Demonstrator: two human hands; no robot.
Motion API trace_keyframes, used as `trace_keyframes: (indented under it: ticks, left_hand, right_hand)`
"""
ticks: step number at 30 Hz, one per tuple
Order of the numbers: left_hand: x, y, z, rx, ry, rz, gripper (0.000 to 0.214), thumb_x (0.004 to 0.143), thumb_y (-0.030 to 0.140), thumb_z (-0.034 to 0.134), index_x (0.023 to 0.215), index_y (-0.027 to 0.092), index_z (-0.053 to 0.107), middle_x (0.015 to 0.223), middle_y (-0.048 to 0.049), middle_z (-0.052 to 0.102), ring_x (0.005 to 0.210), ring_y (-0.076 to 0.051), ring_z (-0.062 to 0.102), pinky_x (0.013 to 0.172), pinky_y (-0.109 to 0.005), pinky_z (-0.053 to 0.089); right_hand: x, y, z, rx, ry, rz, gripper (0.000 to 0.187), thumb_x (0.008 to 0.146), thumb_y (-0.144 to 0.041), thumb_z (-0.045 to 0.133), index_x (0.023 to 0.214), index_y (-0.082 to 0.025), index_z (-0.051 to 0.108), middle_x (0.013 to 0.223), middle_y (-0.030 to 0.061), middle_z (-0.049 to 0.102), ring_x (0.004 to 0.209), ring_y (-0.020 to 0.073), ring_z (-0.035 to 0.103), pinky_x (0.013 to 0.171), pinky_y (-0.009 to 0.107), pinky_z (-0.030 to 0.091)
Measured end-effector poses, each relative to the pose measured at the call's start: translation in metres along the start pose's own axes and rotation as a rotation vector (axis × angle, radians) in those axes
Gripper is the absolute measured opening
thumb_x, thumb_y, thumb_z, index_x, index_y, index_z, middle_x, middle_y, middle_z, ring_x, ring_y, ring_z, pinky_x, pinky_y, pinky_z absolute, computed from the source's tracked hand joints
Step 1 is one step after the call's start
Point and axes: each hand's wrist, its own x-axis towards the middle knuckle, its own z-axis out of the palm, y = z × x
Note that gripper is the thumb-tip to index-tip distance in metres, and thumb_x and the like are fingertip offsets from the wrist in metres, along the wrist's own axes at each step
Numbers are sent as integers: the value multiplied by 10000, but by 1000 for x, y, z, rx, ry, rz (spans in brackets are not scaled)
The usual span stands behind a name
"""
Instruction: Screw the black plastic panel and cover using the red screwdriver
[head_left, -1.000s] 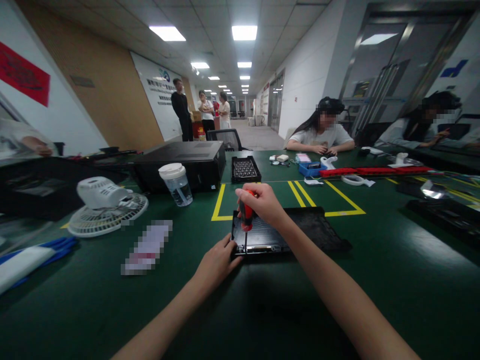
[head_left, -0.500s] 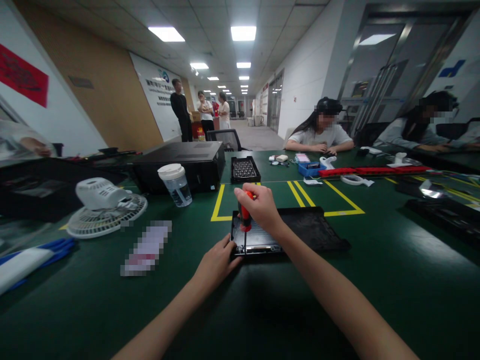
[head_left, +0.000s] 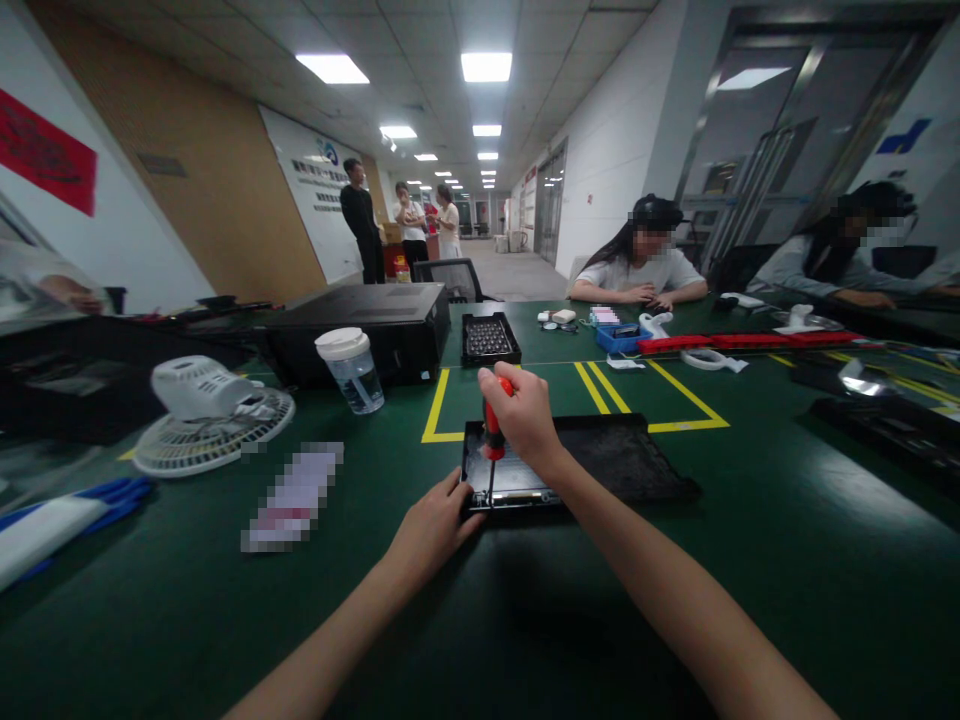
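Note:
My right hand (head_left: 525,415) is closed around the red-and-black handle of a screwdriver (head_left: 493,440), held upright with its thin shaft pointing down onto the near left corner of a flat black device (head_left: 622,465) lying on the green table. My left hand (head_left: 433,525) rests at that same corner, fingers curled against the device's edge and steadying it. The screwdriver's tip is hidden by the device's rim and my fingers.
A white desk fan (head_left: 210,415), a lidded plastic cup (head_left: 351,370) and a black box (head_left: 367,325) stand at the left. A black parts tray (head_left: 490,338) sits beyond yellow tape lines. Two people sit working at the far right; three stand down the corridor.
My right hand has turned slightly on the screwdriver handle and shifted a little right. My left hand and the device have stayed put.

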Motion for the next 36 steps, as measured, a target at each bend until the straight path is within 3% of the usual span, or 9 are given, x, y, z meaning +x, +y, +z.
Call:
trace_keyframes:
  ticks: [18,27,36]
  left_hand:
    - [-1,-1,0,0,-15,-2,271,819,362,506,1033,201,552,1357,-99,425,1100,-253,542,914,-371,448]
    - [1,0,-1,4,-16,-2,271,820,359,504,1031,197,552,1358,-105,426,1102,-254,542,918,-376,446]
    - [0,-1,-1,-25,-9,-2,281,811,356,514,1035,190,557,1354,-114,431,1105,-264,541,917,-385,446]
  right_hand:
    - [-4,2,5,-17,91,44,449,842,-495,390,545,-183,264,497,-52,274,493,88,310,538,220,252]
    - [-8,8,12,63,175,52,361,893,-345,271,563,-198,290,503,-37,312,472,111,332,508,237,233]
    - [-2,13,9,159,87,70,345,881,-332,294,566,-195,323,503,-38,341,476,104,360,494,219,271]
